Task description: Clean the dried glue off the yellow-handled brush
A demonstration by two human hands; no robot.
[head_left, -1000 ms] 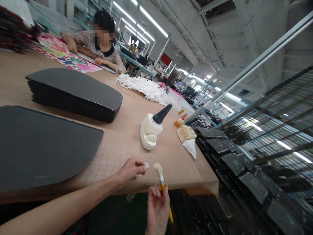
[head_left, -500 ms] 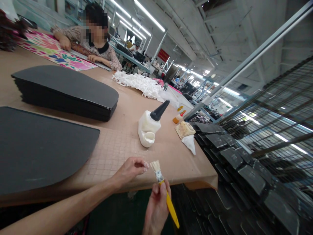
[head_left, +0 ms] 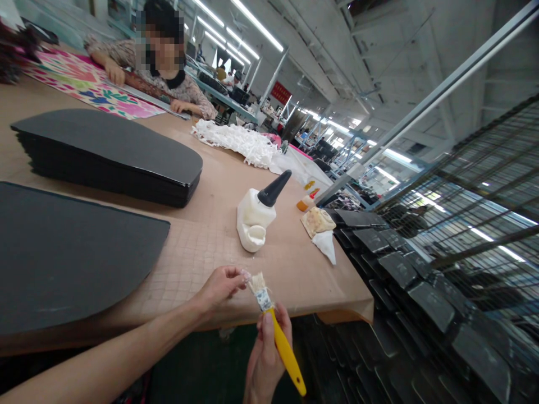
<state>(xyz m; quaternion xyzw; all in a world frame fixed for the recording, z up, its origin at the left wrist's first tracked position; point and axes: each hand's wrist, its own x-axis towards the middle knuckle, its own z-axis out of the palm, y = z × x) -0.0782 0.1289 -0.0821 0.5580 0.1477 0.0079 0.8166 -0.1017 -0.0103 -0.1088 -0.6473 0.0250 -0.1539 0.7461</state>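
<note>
Yellow-handled brush (head_left: 273, 331) sits upright in the right hand (head_left: 266, 359), fingers wrapped shut around the handle, just off the near edge of the table (head_left: 303, 280). The left hand (head_left: 221, 286) comes in from the left, fingertips pinched together right on the pale bristles. Both hands work over the table's front lip, with dark floor below them and bare brown tabletop straight ahead. Further in stands the white glue bottle (head_left: 255, 216) with its black nozzle, well clear of the hands. To its right, a crumpled rag (head_left: 322, 230) lies close to the table's right edge, and beyond that edge run rows of dark panels (head_left: 404, 269). On the left, a large black sheet (head_left: 71, 252) covers the near tabletop, a stack of black sheets (head_left: 113, 154) behind it. At the far end a co-worker (head_left: 164, 67) leans over flowered fabric (head_left: 88, 84), beside white netting (head_left: 240, 143).
</note>
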